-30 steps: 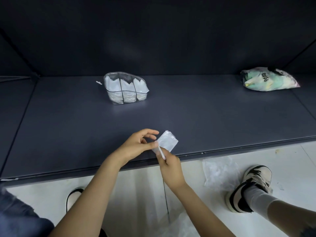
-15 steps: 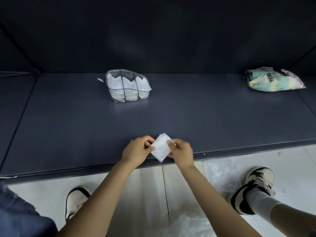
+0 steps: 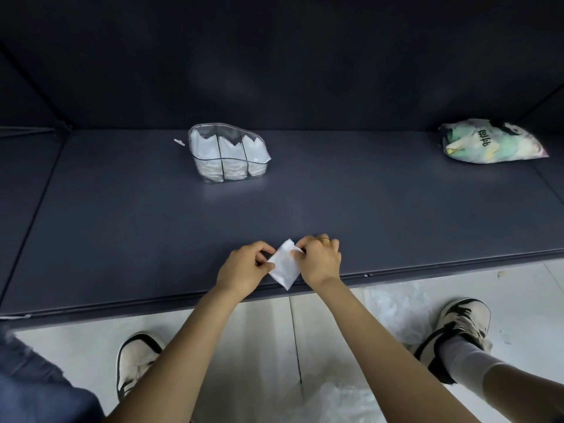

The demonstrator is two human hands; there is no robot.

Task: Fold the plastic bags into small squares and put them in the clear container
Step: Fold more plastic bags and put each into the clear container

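Observation:
A small white folded plastic bag sits between my two hands, just above the front edge of the dark table. My left hand pinches its left side with curled fingers. Its upper right corner is pinched by my right hand, which wears a ring. The clear container stands far back, left of centre, divided into compartments that hold several folded white bags.
A bag with green and white contents lies at the back right. A tiny white scrap lies left of the container. Loose clear plastic bags lie on the pale floor beside my shoes.
My right hand came up from below the bag to pinch its right side. Both hands pulled in close together on the folded bag, which looks a little smaller and more compact.

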